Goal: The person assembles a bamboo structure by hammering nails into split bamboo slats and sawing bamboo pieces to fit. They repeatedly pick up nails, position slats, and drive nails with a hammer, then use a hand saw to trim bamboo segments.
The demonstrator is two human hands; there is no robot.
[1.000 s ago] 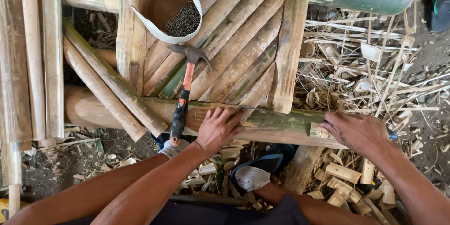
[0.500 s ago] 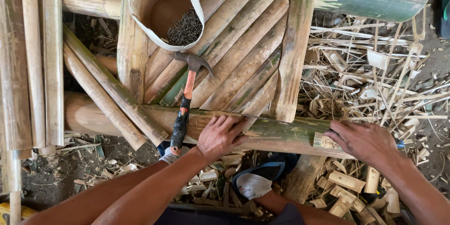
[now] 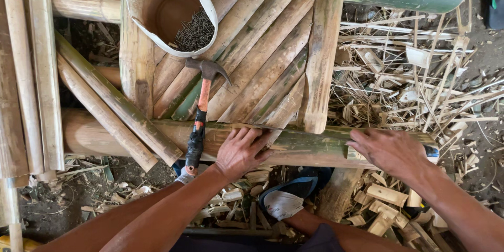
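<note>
Bambus everywhere? No: bamboo fills this work spot, a slatted bamboo panel [image 3: 252, 52] resting on a thick horizontal bamboo pole [image 3: 304, 144] above dirt ground littered with split strips and offcuts [image 3: 420, 79]. More poles [image 3: 31, 73] lie at the left side. On the panel sits a cut white container [image 3: 157, 0] holding dark nails [image 3: 195, 31], and just below it lies a claw hammer [image 3: 201, 107] with an orange and black handle, untouched. The person's left hand [image 3: 241, 149] presses flat on the pole at the panel's lower edge, fingers spread and gripping nothing. The right hand [image 3: 391, 149] rests open on the pole's right end, well apart from the left.
</note>
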